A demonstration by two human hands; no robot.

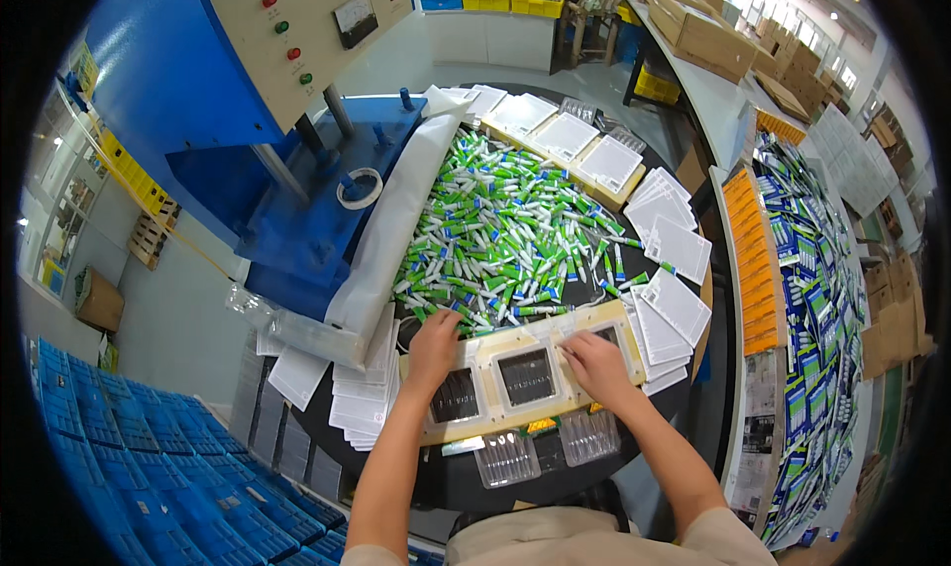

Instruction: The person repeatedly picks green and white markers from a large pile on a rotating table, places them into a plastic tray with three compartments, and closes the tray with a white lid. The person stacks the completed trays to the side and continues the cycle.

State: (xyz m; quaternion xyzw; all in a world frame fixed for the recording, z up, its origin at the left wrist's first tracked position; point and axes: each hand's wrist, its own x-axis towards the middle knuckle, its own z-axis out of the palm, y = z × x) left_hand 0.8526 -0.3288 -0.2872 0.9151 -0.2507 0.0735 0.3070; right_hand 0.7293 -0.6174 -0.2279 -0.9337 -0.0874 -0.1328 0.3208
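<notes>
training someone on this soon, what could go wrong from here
Loose green-and-white tubes lie close to the far edge of the three-window frame, by the left hand, so one might get knocked onto it. The clear plastic trays lie loose on the near side of the frame, where they might be nudged out of place. The white cards at the right are loosely fanned near the rim of the black table, so a bump could perhaps send some off.

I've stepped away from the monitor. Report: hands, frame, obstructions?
Left hand at near edge of tube pile, grip unclear. Right hand over right part of cream frame, grip unclear. Pile close along frame's far edge; clear trays by near edge.
</notes>
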